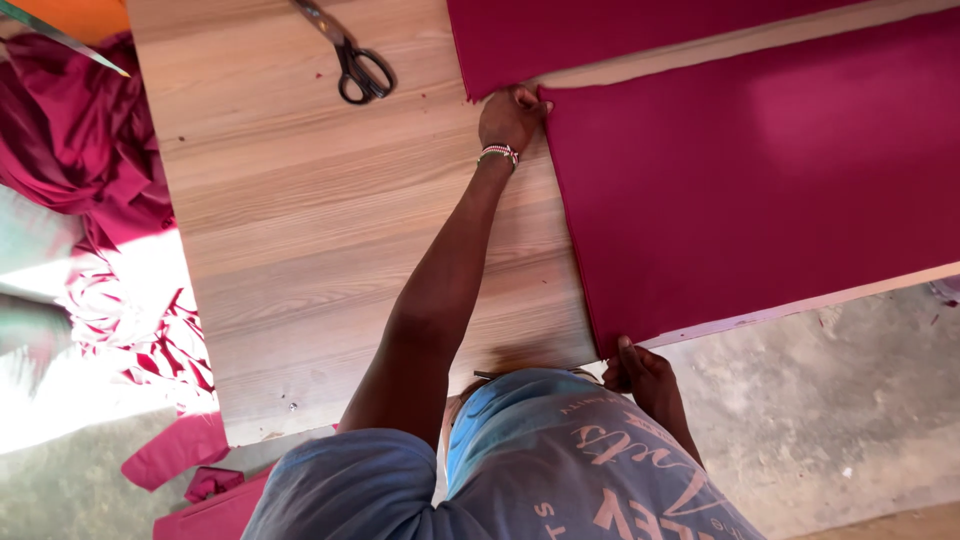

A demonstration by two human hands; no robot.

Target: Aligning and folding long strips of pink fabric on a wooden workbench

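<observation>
I see my left hand (pixel 512 115) pinching the far corner of the maroon cloth panel (pixel 760 180), fingers curled onto its edge. My right hand (pixel 640 370) grips the near corner at the wooden table's (pixel 330 240) edge, though my blue shirt (pixel 520 470) partly covers it. The panel lies flat and runs off the frame's right side. A second maroon piece (pixel 600 35) is cut off at the top. Black-handled scissors (pixel 350 55) lie beyond, their blade tips out of view.
</observation>
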